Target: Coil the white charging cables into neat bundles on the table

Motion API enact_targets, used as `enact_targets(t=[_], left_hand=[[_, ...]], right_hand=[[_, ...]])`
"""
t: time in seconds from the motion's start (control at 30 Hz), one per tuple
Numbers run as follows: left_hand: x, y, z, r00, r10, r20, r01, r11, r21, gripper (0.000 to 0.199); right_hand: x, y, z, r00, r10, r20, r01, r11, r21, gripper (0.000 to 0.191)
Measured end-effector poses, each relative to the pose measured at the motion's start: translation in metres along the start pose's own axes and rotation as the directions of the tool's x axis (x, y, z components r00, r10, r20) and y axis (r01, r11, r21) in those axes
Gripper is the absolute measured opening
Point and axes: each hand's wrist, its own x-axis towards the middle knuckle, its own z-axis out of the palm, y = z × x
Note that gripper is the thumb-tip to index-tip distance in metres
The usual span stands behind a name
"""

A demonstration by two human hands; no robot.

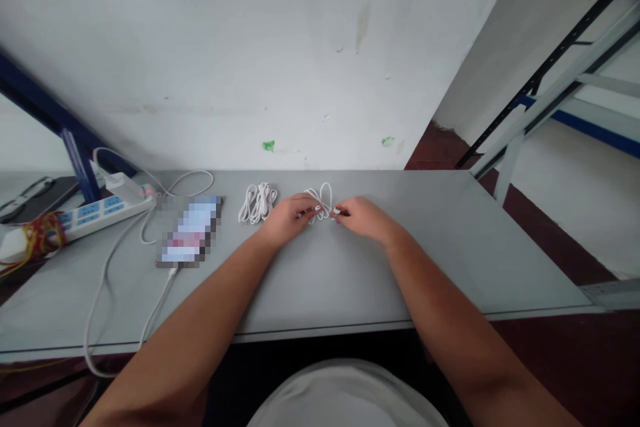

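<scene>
A looped white cable [326, 195] lies on the grey table between my two hands. My left hand [294, 215] is closed, its fingertips pinching the cable's left part near a small white end. From the right, my right hand [356, 217] pinches a white connector end of the same cable between thumb and fingers. Just left of my left hand, coiled white cables [258, 203] lie bundled on the table.
The grey table [320, 293] meets a white wall behind. At the left are a phone [193, 230] with a white charging cord, a white power strip [103, 212] wrapped with red-yellow wire, and a dark flat item [43, 197]. Metal frames stand at both sides.
</scene>
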Motion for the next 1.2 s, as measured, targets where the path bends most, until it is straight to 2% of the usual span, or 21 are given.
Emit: enact_targets(t=[0.1,0.23,0.37,0.6,0.77,0.9,1.03,1.2], left_hand=[[-0.001,0.002,-0.002,0.995,0.045,0.086,-0.043,0.999,-0.025,0.024],[-0.002,0.004,-0.005,0.988,0.022,0.15,-0.017,0.999,-0.031,0.024],[-0.002,0.007,-0.006,0.978,0.017,0.208,-0.004,0.998,-0.063,0.022],[-0.002,0.007,-0.006,0.975,0.02,0.222,-0.005,0.998,-0.067,0.024],[-0.003,0.005,-0.006,0.983,0.008,0.186,-0.002,1.0,-0.03,0.023],[-0.002,0.0,-0.004,0.995,-0.012,0.096,0.013,1.0,-0.011,0.023],[0.0,-0.006,0.0,0.991,-0.133,-0.008,0.132,0.99,-0.051,0.022],[0.0,-0.01,0.003,0.962,-0.263,-0.072,0.262,0.965,-0.02,0.023]], right_hand=[[0.0,0.005,0.0,0.998,-0.059,0.024,0.06,0.998,-0.019,0.023],[0.0,0.004,0.002,0.991,-0.121,0.057,0.123,0.992,-0.033,0.021],[0.0,0.001,0.004,0.989,-0.115,0.091,0.116,0.993,-0.006,0.014],[0.0,0.003,0.004,0.989,-0.111,0.102,0.109,0.994,0.021,0.014],[-0.001,0.0,0.003,0.99,-0.127,0.067,0.13,0.991,-0.034,0.021],[0.0,-0.003,0.003,0.999,-0.039,0.006,0.039,0.999,-0.014,0.021],[0.004,-0.003,0.004,0.999,0.042,-0.016,-0.041,0.996,0.082,0.022],[0.01,0.001,0.009,0.992,0.124,-0.034,-0.118,0.984,0.136,0.03]])
